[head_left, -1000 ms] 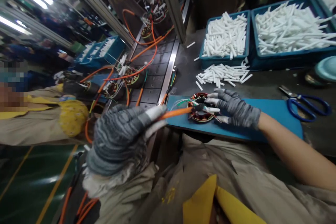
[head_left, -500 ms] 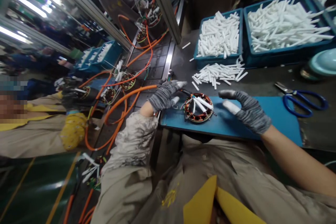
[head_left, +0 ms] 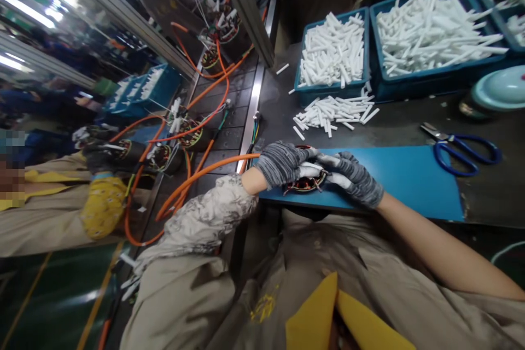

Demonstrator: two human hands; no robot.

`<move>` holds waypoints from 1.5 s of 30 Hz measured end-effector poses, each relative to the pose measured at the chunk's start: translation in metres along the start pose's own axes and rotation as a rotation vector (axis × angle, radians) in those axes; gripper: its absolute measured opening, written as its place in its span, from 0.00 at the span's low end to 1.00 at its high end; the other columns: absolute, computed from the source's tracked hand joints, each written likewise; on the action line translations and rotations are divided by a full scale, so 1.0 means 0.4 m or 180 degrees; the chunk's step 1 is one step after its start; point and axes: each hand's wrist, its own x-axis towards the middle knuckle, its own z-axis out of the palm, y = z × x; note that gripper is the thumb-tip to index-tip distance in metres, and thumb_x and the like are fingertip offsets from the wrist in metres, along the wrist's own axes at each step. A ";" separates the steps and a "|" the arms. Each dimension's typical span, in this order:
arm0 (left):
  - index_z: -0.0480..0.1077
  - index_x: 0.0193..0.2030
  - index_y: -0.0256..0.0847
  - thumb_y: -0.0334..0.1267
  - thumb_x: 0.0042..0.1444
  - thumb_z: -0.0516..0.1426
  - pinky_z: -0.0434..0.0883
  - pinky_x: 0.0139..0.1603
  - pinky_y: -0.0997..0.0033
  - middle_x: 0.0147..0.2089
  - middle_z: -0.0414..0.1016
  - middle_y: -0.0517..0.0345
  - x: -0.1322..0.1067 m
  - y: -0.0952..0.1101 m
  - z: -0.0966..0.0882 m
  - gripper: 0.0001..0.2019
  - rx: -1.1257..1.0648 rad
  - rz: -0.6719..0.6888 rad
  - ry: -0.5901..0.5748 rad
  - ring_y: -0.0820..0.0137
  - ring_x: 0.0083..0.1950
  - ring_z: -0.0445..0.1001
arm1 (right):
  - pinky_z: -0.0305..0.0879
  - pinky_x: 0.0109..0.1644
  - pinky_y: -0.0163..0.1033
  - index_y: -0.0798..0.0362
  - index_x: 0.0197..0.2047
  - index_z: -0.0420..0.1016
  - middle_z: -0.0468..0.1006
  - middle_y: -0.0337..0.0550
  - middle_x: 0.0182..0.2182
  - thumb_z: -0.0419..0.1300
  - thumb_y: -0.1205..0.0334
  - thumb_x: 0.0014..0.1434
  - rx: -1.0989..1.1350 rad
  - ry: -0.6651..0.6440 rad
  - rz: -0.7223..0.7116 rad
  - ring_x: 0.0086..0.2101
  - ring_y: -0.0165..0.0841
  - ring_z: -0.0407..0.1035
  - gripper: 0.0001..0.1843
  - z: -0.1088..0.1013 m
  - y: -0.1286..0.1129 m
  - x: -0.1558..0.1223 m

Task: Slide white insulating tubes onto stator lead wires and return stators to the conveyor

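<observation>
A ring-shaped motor stator (head_left: 304, 185) with copper windings lies at the near edge of the blue mat (head_left: 402, 180). My left hand (head_left: 283, 164), in a grey glove with white fingertips, is closed over its left and upper part and covers much of it. On the other side, my right hand (head_left: 353, 178), gloved alike, has fingers and thumb closed at the stator's right rim. The fingertips of both hands nearly meet there. White sleeves on the stator are mostly hidden under my left fingers. An orange cable (head_left: 213, 165) runs to my left wrist.
Loose white sleeves (head_left: 334, 114) lie behind the mat, before blue bins (head_left: 305, 90) full of them. Blue-handled scissors (head_left: 463, 153) and a lidded jar (head_left: 498, 90) are on the right. At left, a line carries more stators (head_left: 191, 134); a co-worker's yellow sleeve (head_left: 104, 205) is beside it.
Both hands, open and apart from the stator before, have come together over it and closed. My left hand moved right, my right hand left. The view has shifted slightly.
</observation>
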 end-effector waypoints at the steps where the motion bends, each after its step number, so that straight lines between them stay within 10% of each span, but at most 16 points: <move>1: 0.71 0.66 0.52 0.66 0.65 0.51 0.66 0.38 0.68 0.42 0.84 0.53 -0.001 -0.005 0.000 0.31 -0.0005 0.0026 -0.0086 0.61 0.40 0.80 | 0.70 0.59 0.55 0.45 0.63 0.74 0.82 0.47 0.54 0.55 0.51 0.70 0.0133 -0.0071 0.0042 0.50 0.44 0.76 0.22 -0.006 -0.005 0.011; 8: 0.79 0.51 0.42 0.52 0.72 0.49 0.69 0.41 0.66 0.42 0.83 0.49 -0.052 -0.035 -0.002 0.22 0.0214 0.0250 0.0004 0.62 0.42 0.79 | 0.75 0.44 0.42 0.53 0.50 0.79 0.84 0.44 0.39 0.60 0.48 0.65 0.1455 -0.0680 0.0613 0.38 0.36 0.77 0.19 -0.032 -0.021 0.092; 14: 0.77 0.49 0.37 0.51 0.74 0.42 0.73 0.48 0.63 0.43 0.82 0.48 -0.108 -0.054 0.049 0.26 -0.0488 0.0091 0.0386 0.62 0.45 0.79 | 0.71 0.46 0.41 0.53 0.48 0.84 0.86 0.44 0.39 0.59 0.46 0.65 0.0882 -0.1275 0.0278 0.38 0.36 0.76 0.21 -0.048 -0.030 0.137; 19: 0.77 0.50 0.38 0.45 0.74 0.44 0.75 0.53 0.65 0.45 0.82 0.50 -0.104 -0.054 0.095 0.21 -0.1537 0.0287 0.0644 0.66 0.47 0.80 | 0.69 0.39 0.40 0.53 0.41 0.85 0.84 0.41 0.32 0.61 0.38 0.63 0.1034 -0.0905 0.0724 0.32 0.34 0.74 0.25 -0.007 -0.046 0.126; 25: 0.76 0.53 0.39 0.47 0.74 0.43 0.77 0.54 0.65 0.50 0.83 0.50 -0.099 -0.055 0.118 0.23 -0.2267 0.0190 0.0487 0.66 0.51 0.81 | 0.59 0.41 0.43 0.50 0.35 0.84 0.80 0.45 0.29 0.55 0.41 0.69 -0.0553 -0.0467 0.0287 0.31 0.35 0.67 0.26 0.013 -0.053 0.111; 32: 0.78 0.48 0.36 0.48 0.74 0.45 0.77 0.51 0.63 0.42 0.82 0.49 -0.080 -0.047 0.100 0.23 -0.1620 0.0095 0.0276 0.64 0.44 0.81 | 0.57 0.42 0.47 0.52 0.40 0.85 0.82 0.52 0.33 0.50 0.46 0.72 -0.1577 -0.1012 0.0535 0.37 0.43 0.68 0.26 0.001 -0.094 0.120; 37: 0.77 0.52 0.38 0.48 0.73 0.49 0.75 0.47 0.68 0.42 0.83 0.50 -0.052 0.005 0.028 0.20 -0.0400 -0.0079 -0.0374 0.64 0.44 0.82 | 0.58 0.48 0.50 0.52 0.47 0.83 0.83 0.54 0.40 0.53 0.59 0.72 -0.1938 -0.0965 -0.0134 0.43 0.45 0.69 0.17 0.007 -0.095 0.104; 45: 0.78 0.46 0.36 0.46 0.72 0.50 0.74 0.45 0.64 0.41 0.83 0.45 -0.019 0.056 -0.043 0.19 -0.0044 0.0123 -0.0766 0.59 0.44 0.81 | 0.70 0.48 0.46 0.52 0.45 0.83 0.78 0.50 0.41 0.58 0.53 0.69 -0.0027 -0.0379 -0.0352 0.42 0.39 0.72 0.15 -0.049 0.011 0.056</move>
